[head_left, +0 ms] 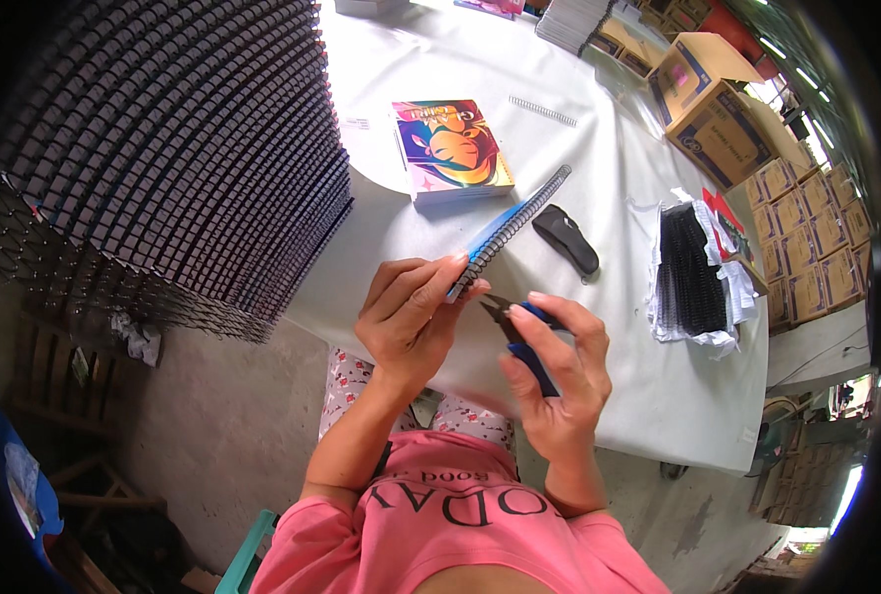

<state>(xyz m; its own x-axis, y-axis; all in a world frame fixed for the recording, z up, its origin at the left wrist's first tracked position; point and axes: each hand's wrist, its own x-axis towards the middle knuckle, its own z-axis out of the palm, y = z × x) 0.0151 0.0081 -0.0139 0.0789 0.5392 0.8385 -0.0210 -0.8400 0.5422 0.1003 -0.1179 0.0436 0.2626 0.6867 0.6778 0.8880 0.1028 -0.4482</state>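
Observation:
My left hand (406, 315) is closed on a spiral notebook (490, 230), seen nearly edge-on with a blue cover. Its dark wire coil (519, 220) slants up and away to the right, and my fingers pinch the near end. My right hand (571, 381) grips blue-handled cutting pliers (531, 364). Their dark jaws point at the coil's near end, close to my left fingertips; whether they touch the wire I cannot tell. Beyond my hands lies a small stack of colourful illustrated books (450, 153). A black elongated object (566, 241), perhaps a case, rests right of the notebook.
A tall pile of coil-bound notebooks (183, 148) fills the left. One loose coil (542, 111) lies on the white-covered table (440, 59). To the right, black coils (690, 267) sit in white wrapping. Cardboard boxes (723, 134) stand beyond the table's right edge.

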